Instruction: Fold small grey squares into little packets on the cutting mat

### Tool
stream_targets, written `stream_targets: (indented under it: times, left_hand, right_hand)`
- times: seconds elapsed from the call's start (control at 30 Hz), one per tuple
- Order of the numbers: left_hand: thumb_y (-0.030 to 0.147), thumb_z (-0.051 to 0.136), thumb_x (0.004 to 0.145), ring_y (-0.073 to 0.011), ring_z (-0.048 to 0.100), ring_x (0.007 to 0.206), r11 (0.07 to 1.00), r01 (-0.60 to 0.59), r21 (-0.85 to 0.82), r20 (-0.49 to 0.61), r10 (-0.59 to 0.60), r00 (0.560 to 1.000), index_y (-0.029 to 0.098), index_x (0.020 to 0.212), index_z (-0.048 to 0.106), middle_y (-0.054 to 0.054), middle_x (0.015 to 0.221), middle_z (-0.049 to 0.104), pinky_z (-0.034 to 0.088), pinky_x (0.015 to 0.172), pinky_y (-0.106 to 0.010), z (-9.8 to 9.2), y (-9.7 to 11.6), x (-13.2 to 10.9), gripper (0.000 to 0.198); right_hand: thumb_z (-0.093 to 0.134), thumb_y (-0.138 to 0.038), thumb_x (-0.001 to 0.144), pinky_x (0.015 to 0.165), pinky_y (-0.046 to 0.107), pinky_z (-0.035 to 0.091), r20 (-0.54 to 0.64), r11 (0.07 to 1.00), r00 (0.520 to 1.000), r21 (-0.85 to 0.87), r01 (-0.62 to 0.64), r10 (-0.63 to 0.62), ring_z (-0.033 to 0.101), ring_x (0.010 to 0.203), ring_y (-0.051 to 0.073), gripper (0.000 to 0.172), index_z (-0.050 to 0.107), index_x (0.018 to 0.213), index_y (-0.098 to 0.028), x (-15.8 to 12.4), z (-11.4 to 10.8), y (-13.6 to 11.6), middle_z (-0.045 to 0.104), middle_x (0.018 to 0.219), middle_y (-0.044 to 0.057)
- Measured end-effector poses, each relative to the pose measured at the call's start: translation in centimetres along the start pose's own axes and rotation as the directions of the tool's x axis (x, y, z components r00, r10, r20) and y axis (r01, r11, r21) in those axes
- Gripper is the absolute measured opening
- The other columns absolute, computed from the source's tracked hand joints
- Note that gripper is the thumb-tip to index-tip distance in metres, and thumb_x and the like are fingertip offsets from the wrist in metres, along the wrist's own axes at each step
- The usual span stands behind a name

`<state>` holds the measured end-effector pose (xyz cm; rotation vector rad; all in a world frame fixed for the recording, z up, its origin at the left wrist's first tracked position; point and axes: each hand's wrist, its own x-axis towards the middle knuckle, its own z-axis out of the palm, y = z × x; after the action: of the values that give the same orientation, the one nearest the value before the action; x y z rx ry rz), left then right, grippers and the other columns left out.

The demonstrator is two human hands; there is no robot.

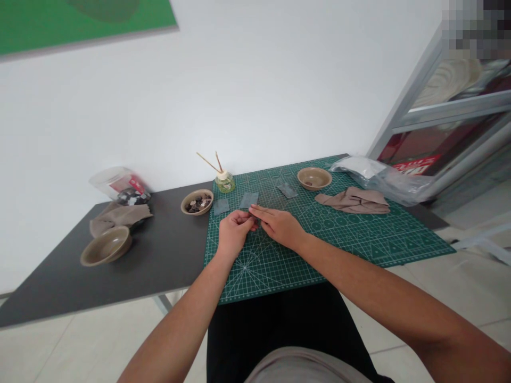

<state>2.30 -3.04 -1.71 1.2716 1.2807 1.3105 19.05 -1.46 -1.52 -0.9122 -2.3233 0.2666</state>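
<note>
My left hand [233, 231] is curled closed above the green cutting mat [339, 236], its thumb and fingers pinched together. My right hand [282, 226] meets it from the right, fingers close together and the tips against the left fingers. Whatever sits between the fingertips is too small and covered to name. Just beyond the hands lie small clear plastic bags: one [221, 206] at the mat's left edge, another [249, 200] behind the fingertips, and a third [287, 190] farther right. A bowl of dark and pinkish stone-like pieces [197, 202] stands left of the mat.
A reed diffuser [224, 182] stands at the back. On the right are a bowl [314, 179] with a small piece inside, a brown cloth [355, 200] and a clear plastic bag [383, 178]. Leftward are another bowl [106, 246], a cloth [120, 216] and a tipped clear container [120, 183].
</note>
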Motion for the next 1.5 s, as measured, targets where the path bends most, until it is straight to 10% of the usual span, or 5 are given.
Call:
stream_targets:
  times: [0.77,1.5]
  left_hand:
    - [0.022,0.065,0.075,-0.0119,0.063,0.058,0.977,-0.051,0.205,-0.041,0.06,0.997,0.019,0.065,0.059,0.002,0.059,0.067,0.049,0.061,-0.023,0.4,1.5,-0.6,0.012]
    - [0.027,0.069,0.072,-0.014,0.065,0.061,0.997,-0.042,0.072,-0.049,0.046,0.998,0.02,0.073,0.055,0.003,0.063,0.067,0.05,0.062,-0.026,0.6,1.3,-0.5,0.016]
  right_hand:
    - [0.046,-0.011,0.091,0.106,0.041,0.049,-0.002,0.999,1.0,-0.026,0.022,-0.022,0.055,0.129,0.022,0.049,0.054,0.139,-0.02,0.1,0.1,-0.7,0.052,0.145,0.008]
    - [0.045,-0.013,0.092,0.102,0.036,0.052,-0.028,0.996,0.997,-0.05,-0.074,0.072,0.059,0.124,0.021,0.049,0.052,0.14,-0.016,0.2,0.2,-0.7,0.057,0.141,0.009]
